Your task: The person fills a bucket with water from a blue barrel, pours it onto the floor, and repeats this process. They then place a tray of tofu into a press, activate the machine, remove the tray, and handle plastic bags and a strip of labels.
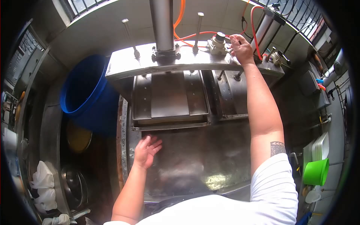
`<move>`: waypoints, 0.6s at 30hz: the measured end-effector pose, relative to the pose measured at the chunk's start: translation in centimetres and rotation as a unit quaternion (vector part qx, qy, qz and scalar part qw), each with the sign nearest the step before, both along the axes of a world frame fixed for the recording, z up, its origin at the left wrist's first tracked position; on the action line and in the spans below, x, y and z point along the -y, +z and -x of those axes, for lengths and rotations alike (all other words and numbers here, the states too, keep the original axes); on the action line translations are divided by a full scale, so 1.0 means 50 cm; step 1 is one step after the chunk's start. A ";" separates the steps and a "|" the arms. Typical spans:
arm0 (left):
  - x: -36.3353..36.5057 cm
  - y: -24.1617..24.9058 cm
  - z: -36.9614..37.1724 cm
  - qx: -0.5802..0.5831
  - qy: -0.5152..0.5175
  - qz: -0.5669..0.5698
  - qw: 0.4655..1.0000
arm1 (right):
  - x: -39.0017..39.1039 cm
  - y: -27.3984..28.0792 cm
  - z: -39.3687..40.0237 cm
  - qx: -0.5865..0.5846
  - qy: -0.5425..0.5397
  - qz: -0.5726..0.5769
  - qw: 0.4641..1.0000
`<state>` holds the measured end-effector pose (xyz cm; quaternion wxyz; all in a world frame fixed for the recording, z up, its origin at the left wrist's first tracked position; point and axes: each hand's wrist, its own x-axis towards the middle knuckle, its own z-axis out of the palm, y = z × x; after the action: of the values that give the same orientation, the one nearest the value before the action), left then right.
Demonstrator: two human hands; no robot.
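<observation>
My left hand (147, 150) hovers over the steel worktop (195, 157), fingers spread and nothing in them. It is just in front of a metal press box (170, 95), which has a flat tray-like lower edge. My right hand (241, 48) is raised at the top beam (180, 67) of the press, its fingers curled at a small control beside a pressure regulator (218, 43). The fingers hide what they hold there. Above the press box, a thick steel cylinder (162, 26) rises from the beam.
A second press box (234, 93) stands right of the first, with another cylinder (264, 32) above. Orange air hoses (180, 18) run over the beam. At left is a large blue barrel (84, 90); at right, a green basket (315, 172) and stacked white trays (320, 147).
</observation>
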<state>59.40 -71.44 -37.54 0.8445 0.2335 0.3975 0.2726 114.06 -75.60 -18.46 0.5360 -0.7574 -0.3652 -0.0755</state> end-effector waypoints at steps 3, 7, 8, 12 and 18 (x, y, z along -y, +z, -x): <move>-0.009 0.023 -0.066 0.013 -0.088 0.008 0.996 | -0.010 -0.012 0.014 0.128 -0.093 0.038 0.987; -0.033 0.072 -0.202 -0.010 0.025 0.017 1.000 | -0.009 0.005 0.079 0.219 -0.223 0.147 0.938; -0.039 0.046 -0.198 -0.009 0.032 0.015 0.999 | -0.010 0.012 0.079 0.221 -0.217 0.143 0.940; -0.018 0.040 -0.174 -0.007 -0.081 0.030 0.996 | 0.010 0.049 0.068 0.151 -0.174 0.232 0.945; 0.181 0.040 -0.042 -0.182 -0.248 -0.265 0.914 | 0.001 0.067 0.050 0.103 -0.139 0.274 0.946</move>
<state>61.50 -80.47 -35.53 0.7055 0.5851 0.3866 0.1025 111.55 -75.67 -15.11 0.2515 -0.9065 -0.3156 -0.1239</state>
